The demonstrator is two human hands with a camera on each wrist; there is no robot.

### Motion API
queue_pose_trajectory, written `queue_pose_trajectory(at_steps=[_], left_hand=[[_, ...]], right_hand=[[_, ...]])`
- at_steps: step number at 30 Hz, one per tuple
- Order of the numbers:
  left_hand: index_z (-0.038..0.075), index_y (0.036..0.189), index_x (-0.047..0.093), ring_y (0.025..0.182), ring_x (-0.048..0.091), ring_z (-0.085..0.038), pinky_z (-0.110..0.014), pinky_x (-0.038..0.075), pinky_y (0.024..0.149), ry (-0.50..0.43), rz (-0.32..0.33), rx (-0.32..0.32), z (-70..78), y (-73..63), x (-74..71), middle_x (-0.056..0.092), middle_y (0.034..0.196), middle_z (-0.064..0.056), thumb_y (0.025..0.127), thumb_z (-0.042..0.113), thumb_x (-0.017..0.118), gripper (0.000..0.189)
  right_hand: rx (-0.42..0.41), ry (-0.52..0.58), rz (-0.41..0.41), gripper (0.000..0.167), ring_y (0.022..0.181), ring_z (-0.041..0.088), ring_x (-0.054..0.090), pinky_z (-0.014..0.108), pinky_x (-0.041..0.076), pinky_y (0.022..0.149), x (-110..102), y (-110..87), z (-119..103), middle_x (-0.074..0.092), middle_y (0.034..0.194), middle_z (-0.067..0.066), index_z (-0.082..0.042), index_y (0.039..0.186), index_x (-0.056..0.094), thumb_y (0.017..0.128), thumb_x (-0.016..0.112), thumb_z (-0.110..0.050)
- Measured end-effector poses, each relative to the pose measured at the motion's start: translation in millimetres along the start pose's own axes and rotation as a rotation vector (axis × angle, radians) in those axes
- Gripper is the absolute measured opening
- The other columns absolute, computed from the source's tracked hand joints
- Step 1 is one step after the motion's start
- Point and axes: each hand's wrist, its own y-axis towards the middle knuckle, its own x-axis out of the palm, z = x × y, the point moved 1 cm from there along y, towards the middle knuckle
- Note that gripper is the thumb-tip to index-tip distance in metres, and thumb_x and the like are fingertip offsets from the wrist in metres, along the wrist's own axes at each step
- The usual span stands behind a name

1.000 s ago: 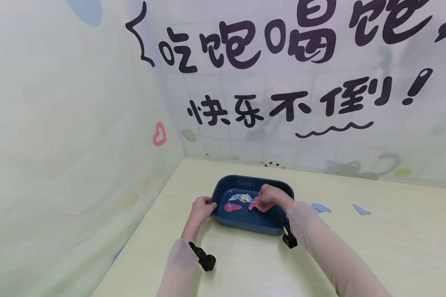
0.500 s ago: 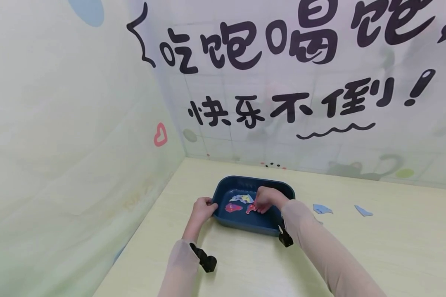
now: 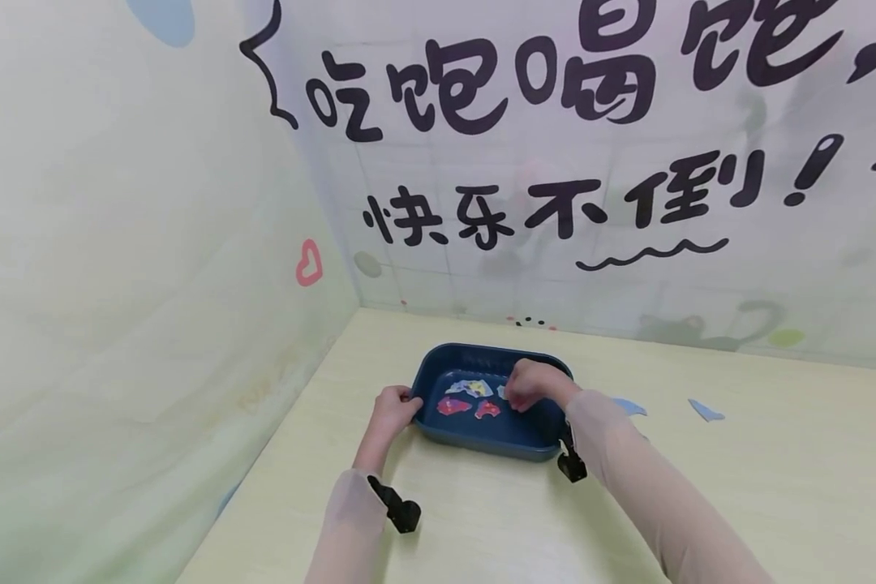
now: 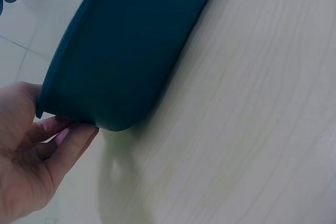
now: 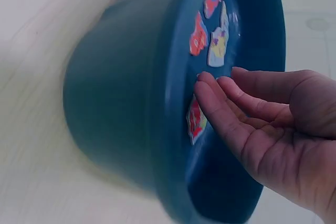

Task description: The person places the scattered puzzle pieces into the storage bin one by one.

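Note:
A dark blue rectangular tray [image 3: 482, 444] stands on the table. My left hand [image 3: 392, 411] grips its left end, thumb over the rim and fingers bent under the outside in the left wrist view. Inside the tray, my right hand [image 3: 531, 384] pinches a pale blue printed puzzle piece [image 3: 502, 392] at its fingertips, most of it hidden. Two red puzzle pieces, a left one [image 3: 453, 405] and a right one [image 3: 487, 409], lie on the bottom beside a pale blue and yellow piece [image 3: 470, 388]. The right wrist view shows a red and yellow piece [image 5: 196, 123] beneath the fingers.
Two pale blue pieces, one near my right sleeve [image 3: 631, 406] and one farther right [image 3: 705, 410], lie on the light wooden table [image 3: 482, 527]. A fabric wall [image 3: 518, 276] with black lettering rises behind, and another hangs along the left.
My right hand has let go of the right red piece, which now lies in full sight on the tray bottom. A pale piece shows at its fingertips. The left hand keeps its grip.

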Motion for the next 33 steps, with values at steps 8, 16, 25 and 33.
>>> queue_pose_trajectory(at_steps=[8,16,25,33], left_hand=[[-0.008,0.093,0.064,0.063,0.055,-0.014,-0.025,0.048,0.056,0.023,0.003,0.028,0.8,-0.7,-0.7,0.064,0.077,-0.014,0.082,0.008,0.057,0.021],[-0.008,0.094,0.063,0.062,0.054,-0.014,-0.025,0.048,0.056,0.016,0.010,0.022,-1.0,-0.7,0.3,0.062,0.078,-0.013,0.082,0.009,0.056,0.021],[-0.008,0.092,0.063,0.060,0.055,-0.013,-0.025,0.048,0.055,0.021,0.014,0.024,-1.6,-1.1,-0.9,0.062,0.076,-0.013,0.082,0.008,0.056,0.020],[-0.009,0.096,0.063,0.064,0.056,-0.014,-0.026,0.050,0.057,0.006,0.006,0.015,-1.4,0.1,1.5,0.064,0.082,-0.016,0.082,0.008,0.055,0.023]], right_hand=[[-0.041,0.072,0.000,0.026,0.076,0.016,0.063,0.030,0.055,0.074,-11.3,-12.6,12.0,0.065,0.100,0.024,0.012,0.107,0.060,0.089,0.048,-0.001],[-0.088,0.104,-0.015,0.032,0.089,0.022,0.064,0.032,0.054,0.080,-25.9,-30.5,22.3,0.061,0.110,0.027,0.012,0.115,0.055,0.089,0.046,-0.005],[-0.132,0.169,-0.004,0.036,0.086,0.018,0.063,0.031,0.053,0.081,-47.3,-47.6,38.9,0.060,0.109,0.028,0.016,0.119,0.049,0.090,0.043,-0.005],[-0.154,0.223,0.022,0.039,0.080,0.013,0.062,0.036,0.052,0.085,-63.5,-60.7,56.8,0.063,0.099,0.021,0.017,0.119,0.047,0.091,0.047,-0.011]])
